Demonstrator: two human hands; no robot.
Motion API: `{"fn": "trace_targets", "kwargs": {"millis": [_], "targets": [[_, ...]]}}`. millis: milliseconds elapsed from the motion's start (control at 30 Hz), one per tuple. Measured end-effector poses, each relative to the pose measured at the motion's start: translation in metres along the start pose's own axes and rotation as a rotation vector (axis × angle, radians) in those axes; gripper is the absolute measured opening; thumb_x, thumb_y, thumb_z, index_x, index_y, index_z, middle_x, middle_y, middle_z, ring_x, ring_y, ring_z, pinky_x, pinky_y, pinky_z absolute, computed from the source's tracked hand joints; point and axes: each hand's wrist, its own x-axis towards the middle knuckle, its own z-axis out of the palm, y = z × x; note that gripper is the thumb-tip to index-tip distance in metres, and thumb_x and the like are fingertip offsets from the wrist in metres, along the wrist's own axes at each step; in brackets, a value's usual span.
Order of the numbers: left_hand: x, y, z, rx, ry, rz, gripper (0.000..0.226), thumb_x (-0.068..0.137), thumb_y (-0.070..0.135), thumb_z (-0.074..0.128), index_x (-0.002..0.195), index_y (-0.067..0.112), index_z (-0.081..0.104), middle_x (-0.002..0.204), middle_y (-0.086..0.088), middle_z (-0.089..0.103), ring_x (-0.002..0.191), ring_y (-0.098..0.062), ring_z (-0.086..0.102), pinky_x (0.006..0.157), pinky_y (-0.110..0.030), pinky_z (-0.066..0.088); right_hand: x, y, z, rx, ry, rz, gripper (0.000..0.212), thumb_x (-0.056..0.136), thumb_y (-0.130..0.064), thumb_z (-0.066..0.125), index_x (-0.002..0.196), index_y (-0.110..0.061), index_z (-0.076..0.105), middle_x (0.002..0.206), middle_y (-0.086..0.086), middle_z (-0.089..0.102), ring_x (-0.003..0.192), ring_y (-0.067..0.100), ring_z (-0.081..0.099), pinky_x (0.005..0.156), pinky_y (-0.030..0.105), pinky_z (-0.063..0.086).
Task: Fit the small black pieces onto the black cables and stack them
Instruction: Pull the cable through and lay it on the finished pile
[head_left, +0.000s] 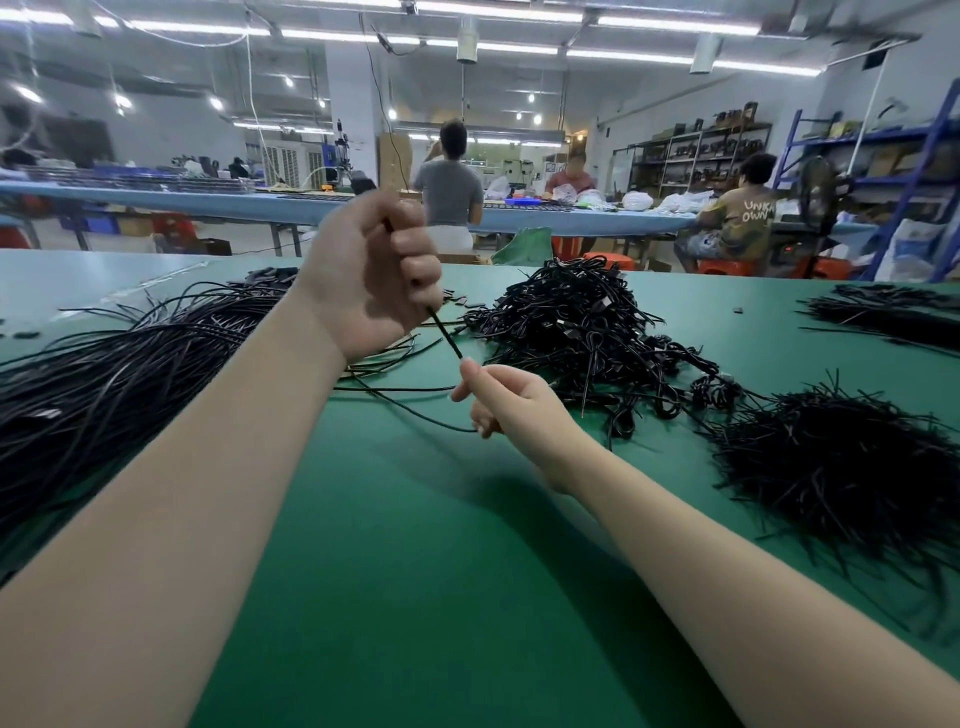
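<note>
Your left hand (371, 270) is gripping the black cable (445, 338) in a fist, your right hand (501, 397) is pinching it lower; keep it taut while fitting the piece.

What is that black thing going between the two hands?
In the head view, a taut black cable runs from the raised left hand down to the right hand.

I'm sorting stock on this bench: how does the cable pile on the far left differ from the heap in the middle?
The left pile lies in long, mostly straight strands fanned along the green table; the middle heap is a tangled mound of looped cables. The left pile spreads low, the middle heap stands higher. Both are black.
</note>
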Motion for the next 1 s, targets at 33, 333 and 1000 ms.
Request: {"fn": "trace_targets", "kwargs": {"millis": [33, 333, 1000], "targets": [[-0.003, 0.001, -0.003, 0.001, -0.086, -0.038, 0.040, 0.090, 0.035, 0.044, 0.053, 0.024, 0.054, 0.044, 0.009, 0.043, 0.038, -0.004, 0.040, 0.044, -0.019, 0.029, 0.000, -0.001, -0.002, -0.009, 0.039, -0.009, 0.037, 0.091, -0.044, 0.059, 0.065, -0.018, 0.060, 0.054, -0.006, 0.048, 0.056, 0.011, 0.046, 0.064, 0.026, 0.041], [0.001, -0.025, -0.012, 1.082, 0.026, -0.749, 0.065, 0.103, 0.047, 0.021, 0.099, 0.006, 0.071, 0.106, 0.001, 0.073, 0.091, -0.012, 0.069, 0.077, -0.023, 0.048, 0.002, -0.014, -0.004, -0.295, 0.193, -0.190, 0.039, 0.094, -0.027, 0.057, 0.060, -0.007, 0.056, 0.046, -0.012, 0.045, 0.045, 0.001, 0.036, 0.049, 0.018, 0.029], [-0.012, 0.021, 0.002, 0.226, -0.194, -0.009, 0.035, 0.093, 0.033, 0.044, 0.062, 0.024, 0.059, 0.045, 0.010, 0.047, 0.038, -0.003, 0.041, 0.042, -0.016, 0.031, 0.003, 0.001, -0.011, -0.296, 0.202, 0.001, 0.049, 0.086, -0.055, 0.059, 0.056, -0.016, 0.055, 0.048, -0.010, 0.045, 0.042, 0.003, 0.037, 0.048, 0.019, 0.030]]}}
